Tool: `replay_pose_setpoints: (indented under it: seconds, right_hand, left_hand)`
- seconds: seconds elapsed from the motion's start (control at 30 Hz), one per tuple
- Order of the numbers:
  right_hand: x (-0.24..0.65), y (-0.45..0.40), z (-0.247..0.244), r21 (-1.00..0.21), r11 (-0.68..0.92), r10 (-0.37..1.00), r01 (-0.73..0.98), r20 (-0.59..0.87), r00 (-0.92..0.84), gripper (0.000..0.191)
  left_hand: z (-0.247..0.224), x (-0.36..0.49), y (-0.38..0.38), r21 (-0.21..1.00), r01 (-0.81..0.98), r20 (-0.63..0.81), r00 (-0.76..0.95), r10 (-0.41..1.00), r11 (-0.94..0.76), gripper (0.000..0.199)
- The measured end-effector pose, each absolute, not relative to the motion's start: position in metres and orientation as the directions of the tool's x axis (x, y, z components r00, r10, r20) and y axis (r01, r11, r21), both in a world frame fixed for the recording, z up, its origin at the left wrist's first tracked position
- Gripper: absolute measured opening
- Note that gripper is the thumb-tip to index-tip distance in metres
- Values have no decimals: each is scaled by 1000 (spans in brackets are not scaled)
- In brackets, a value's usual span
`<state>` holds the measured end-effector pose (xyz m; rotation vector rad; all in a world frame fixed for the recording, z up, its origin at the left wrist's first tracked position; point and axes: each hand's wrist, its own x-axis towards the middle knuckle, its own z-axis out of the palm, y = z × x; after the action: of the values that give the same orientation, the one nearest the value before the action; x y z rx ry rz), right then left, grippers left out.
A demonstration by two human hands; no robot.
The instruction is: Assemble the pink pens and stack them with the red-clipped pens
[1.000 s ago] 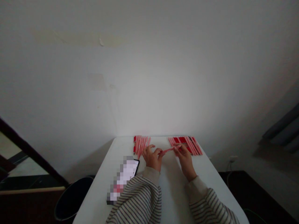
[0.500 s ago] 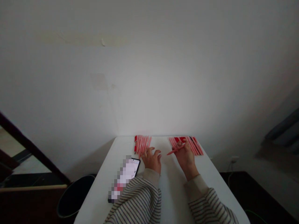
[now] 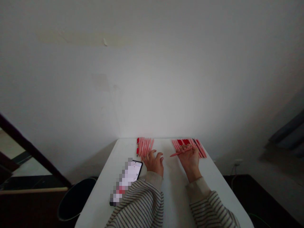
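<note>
My right hand [image 3: 190, 161] is turned palm up, its fingers curled round a pink pen [image 3: 175, 154] whose pointed end sticks out to the left. Just behind that hand lies the right-hand row of pink and red pens [image 3: 201, 148], partly covered by my fingers. My left hand [image 3: 154, 163] rests palm down with bent, spread fingers and nothing visible in it. Its fingertips are at the near ends of the left-hand row of pink pens [image 3: 145, 146], which has red pieces along its left edge. Whether they touch those pens I cannot tell.
Both rows lie at the back of a white table [image 3: 175, 202] set against a wall [image 3: 152, 79]. A phone [image 3: 129, 177] with a lit, partly blurred screen lies left of my left forearm. On the floor at the left stands a dark bin [image 3: 77, 199].
My right hand has rolled further palm up, and the pen in it lies flatter across the fingers. My left hand has hardly moved.
</note>
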<state>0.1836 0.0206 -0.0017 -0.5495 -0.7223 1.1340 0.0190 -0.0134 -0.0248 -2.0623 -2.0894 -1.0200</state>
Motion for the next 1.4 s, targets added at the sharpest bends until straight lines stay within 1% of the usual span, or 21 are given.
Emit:
replay_pose_setpoints:
  seconds: [0.13, 0.23, 0.33, 0.47, 0.53, 0.7, 0.87, 1.03, 1.2, 1.27, 1.37, 1.4]
  right_hand:
    - [182, 20, -1, -666, 295, 955, -685, 189, 227, 33]
    - [180, 19, -1, -673, 290, 957, -681, 193, 217, 37]
    - [179, 17, 1, -653, 276, 961, -705, 182, 208, 33]
    - [178, 16, 1, -541, 204, 979, -816, 118, 166, 23]
    - [179, 16, -1, -509, 191, 982, -839, 100, 164, 20]
    - [180, 16, -1, -543, 218, 976, -811, 121, 181, 19]
    - [179, 16, 2, -532, 201, 979, -823, 86, 184, 21]
    - [180, 17, 0, -531, 194, 981, -825, 108, 162, 20]
    - [181, 17, 1, -602, 202, 979, -773, 99, 179, 25]
    - [182, 17, 2, -628, 179, 983, -757, 81, 165, 27]
    - [184, 16, 0, -656, 136, 990, -742, 55, 133, 23]
    - [184, 17, -1, -670, 128, 990, -731, 47, 131, 25]
  left_hand:
    - [-24, 19, -14, 395, 915, 459, -119, 881, -82, 19]
    - [-25, 18, -14, 356, 931, 473, -111, 874, -74, 19]
    - [-26, 18, -14, 342, 938, 460, -111, 881, -60, 21]
    - [-26, 19, -14, 335, 941, 425, -103, 900, -50, 26]
    - [-26, 19, -14, 328, 942, 408, -70, 910, -75, 29]
    - [-26, 17, -13, 332, 936, 375, -16, 927, -118, 33]
    - [-27, 17, -12, 341, 929, 339, 18, 941, -140, 36]
    - [-31, 16, -11, 339, 930, 312, 30, 950, -141, 38]
    - [-32, 17, -10, 334, 933, 322, 17, 947, -131, 37]
    - [-32, 17, -10, 333, 933, 333, 19, 943, -136, 36]
    - [-33, 17, -10, 337, 931, 353, 15, 935, -142, 35]
    - [-34, 17, -9, 340, 930, 364, 9, 931, -142, 34]
